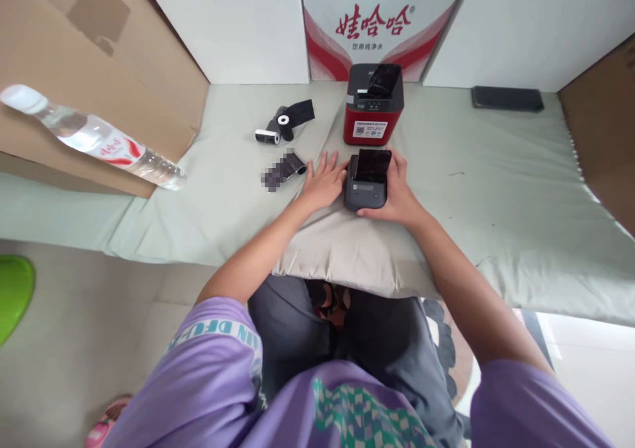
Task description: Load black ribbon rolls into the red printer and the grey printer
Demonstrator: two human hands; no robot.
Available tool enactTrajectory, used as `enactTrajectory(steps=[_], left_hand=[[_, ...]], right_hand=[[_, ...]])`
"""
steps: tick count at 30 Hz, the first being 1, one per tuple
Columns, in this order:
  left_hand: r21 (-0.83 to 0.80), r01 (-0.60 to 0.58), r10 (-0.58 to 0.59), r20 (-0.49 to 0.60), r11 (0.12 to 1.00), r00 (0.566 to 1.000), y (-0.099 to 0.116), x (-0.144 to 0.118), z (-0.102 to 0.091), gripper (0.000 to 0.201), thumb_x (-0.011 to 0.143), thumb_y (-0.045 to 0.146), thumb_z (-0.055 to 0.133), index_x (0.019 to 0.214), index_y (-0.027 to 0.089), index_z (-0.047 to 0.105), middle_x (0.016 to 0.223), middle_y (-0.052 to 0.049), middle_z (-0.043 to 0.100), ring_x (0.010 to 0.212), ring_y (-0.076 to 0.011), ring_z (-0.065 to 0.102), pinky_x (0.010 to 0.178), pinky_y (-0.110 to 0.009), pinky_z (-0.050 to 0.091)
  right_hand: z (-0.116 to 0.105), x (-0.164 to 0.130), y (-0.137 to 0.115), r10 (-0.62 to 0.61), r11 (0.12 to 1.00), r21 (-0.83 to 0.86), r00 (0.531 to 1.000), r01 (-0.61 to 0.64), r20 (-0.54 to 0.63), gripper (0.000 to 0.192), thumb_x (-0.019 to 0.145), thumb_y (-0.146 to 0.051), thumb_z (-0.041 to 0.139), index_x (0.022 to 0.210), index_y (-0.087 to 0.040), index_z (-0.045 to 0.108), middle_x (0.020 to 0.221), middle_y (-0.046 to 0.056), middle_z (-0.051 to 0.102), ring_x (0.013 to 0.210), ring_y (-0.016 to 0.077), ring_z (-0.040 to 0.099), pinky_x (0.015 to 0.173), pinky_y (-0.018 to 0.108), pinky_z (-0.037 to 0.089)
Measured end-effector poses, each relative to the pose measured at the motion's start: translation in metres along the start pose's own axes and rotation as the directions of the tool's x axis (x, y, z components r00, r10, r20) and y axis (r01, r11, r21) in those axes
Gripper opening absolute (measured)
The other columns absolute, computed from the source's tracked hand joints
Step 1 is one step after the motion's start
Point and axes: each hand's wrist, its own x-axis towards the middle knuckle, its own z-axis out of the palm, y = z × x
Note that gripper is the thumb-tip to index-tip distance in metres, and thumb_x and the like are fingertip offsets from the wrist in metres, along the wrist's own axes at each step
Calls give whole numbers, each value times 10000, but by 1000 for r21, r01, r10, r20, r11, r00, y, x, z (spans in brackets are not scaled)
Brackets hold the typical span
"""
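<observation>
My right hand (397, 186) wraps round the right side of a small dark label printer (366, 197), which rests on the covered table. A strip of glossy black paper (373, 165) sticks up from its top. To the printer's left, my left hand (323, 182) lies flat on the cloth with its fingers apart; its thumb side is at the printer's edge, and I cannot tell if it touches. Just behind stands a red and black printer (372, 114) with a dark strip (384, 81) coming out of its top. A curled black strip (284, 171), partly pixelated, lies left of my left hand.
Small black paper rolls (284, 125) lie farther back on the left. A black phone-like slab (507, 98) is at the back right. A water bottle (106, 140) lies slanted by a cardboard box (163, 57) at left. A white and red carton (377, 24) stands behind.
</observation>
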Motion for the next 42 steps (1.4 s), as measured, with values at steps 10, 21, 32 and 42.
enactTrajectory(steps=[10,21,32,42], left_hand=[[-113,-21,9,-111,993,994,-2,-4,5,614,1152,329,166,1677,278,481,1823,-26,341,1742,-236,204,1423,-612,60],[-339,-315,134,-464,886,876,-19,-2,2,767,1159,461,103,1111,217,829,1495,-92,726,1445,-210,621,1298,-401,434],[-370,-359,193,-415,857,889,-20,10,8,625,1158,383,150,1573,226,590,1651,-109,589,1554,-188,532,1303,-371,413],[-141,-344,340,-50,928,939,2,23,-57,202,923,276,654,803,193,794,713,-28,707,756,-209,690,779,-317,538]], right_hand=[[2,1,8,-17,999,31,1000,17,2,1744,423,-946,889,1766,-264,10,1842,184,87,1737,490,3,1419,748,97],[0,0,11,-29,998,58,999,30,-19,1757,458,-958,863,1769,-259,-75,1815,216,114,1717,510,117,1380,755,224],[0,1,13,-9,997,82,1000,10,-19,1774,453,-939,886,1755,-333,-157,1827,166,88,1728,471,92,1369,743,273],[7,9,21,-90,991,95,994,96,-64,1718,463,-937,867,1754,-362,-110,1790,162,162,1706,497,151,1332,789,277]])
